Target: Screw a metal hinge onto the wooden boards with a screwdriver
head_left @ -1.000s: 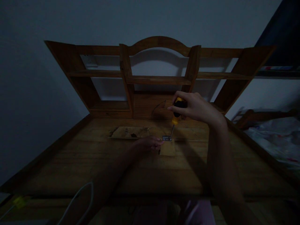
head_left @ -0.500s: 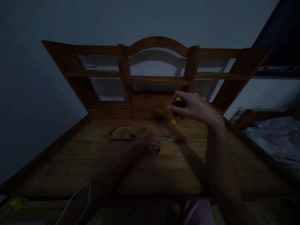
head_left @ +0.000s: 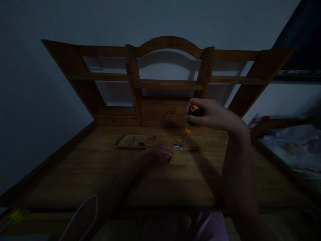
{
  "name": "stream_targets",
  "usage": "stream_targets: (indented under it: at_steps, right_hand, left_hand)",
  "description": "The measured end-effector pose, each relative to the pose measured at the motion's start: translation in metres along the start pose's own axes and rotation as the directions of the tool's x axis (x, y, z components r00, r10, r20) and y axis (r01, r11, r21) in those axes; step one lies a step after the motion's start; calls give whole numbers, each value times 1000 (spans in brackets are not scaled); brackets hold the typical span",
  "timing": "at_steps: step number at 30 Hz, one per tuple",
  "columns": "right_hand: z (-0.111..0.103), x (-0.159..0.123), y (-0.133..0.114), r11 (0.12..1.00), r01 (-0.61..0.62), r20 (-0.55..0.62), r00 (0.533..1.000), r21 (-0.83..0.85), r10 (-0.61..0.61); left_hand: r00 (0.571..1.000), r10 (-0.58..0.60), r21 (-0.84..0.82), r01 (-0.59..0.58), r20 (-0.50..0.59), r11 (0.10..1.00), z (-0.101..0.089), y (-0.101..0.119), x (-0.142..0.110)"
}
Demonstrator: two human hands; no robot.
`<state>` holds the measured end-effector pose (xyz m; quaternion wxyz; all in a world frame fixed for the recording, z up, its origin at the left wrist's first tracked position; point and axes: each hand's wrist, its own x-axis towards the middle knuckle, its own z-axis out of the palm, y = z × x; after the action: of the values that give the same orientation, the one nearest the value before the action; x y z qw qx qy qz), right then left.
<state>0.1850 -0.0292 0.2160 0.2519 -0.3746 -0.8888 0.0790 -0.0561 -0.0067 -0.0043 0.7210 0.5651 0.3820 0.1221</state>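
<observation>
My right hand (head_left: 204,113) is wrapped round the handle of a yellow and black screwdriver (head_left: 188,130). The shaft slants down to the left, and its tip meets the right end of a small silver metal hinge (head_left: 177,146). That hinge lies along the far edge of a small light wooden block (head_left: 178,158) on the desk. From the left, my left hand (head_left: 162,151) grips the block's left side, one finger laid on top near the hinge. Its other fingers are curled and partly hidden in shadow.
A broken, worn strip of wood (head_left: 137,141) lies on the wooden desk (head_left: 100,177) left of the block. Open wooden shelves (head_left: 168,84) rise at the back. A white cable (head_left: 96,209) loops at lower left. Plastic-covered items (head_left: 293,144) are beyond the right edge.
My right hand and the screwdriver handle have shifted slightly right, so the shaft leans more. The tip stays at the hinge's right end. My left hand and the block look unmoved.
</observation>
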Motion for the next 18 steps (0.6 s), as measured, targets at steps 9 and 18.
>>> stream_targets:
  at_steps: [9,18]
  right_hand:
    - [-3,-2,3,999,-27,-4,1000,-41,27]
    - [-3,-3,0,998,-70,2,998,-8,70]
  left_hand:
    - [999,-10,-69,12,32,998,1,1,0]
    - [999,-2,-54,5,45,999,-1,-2,2]
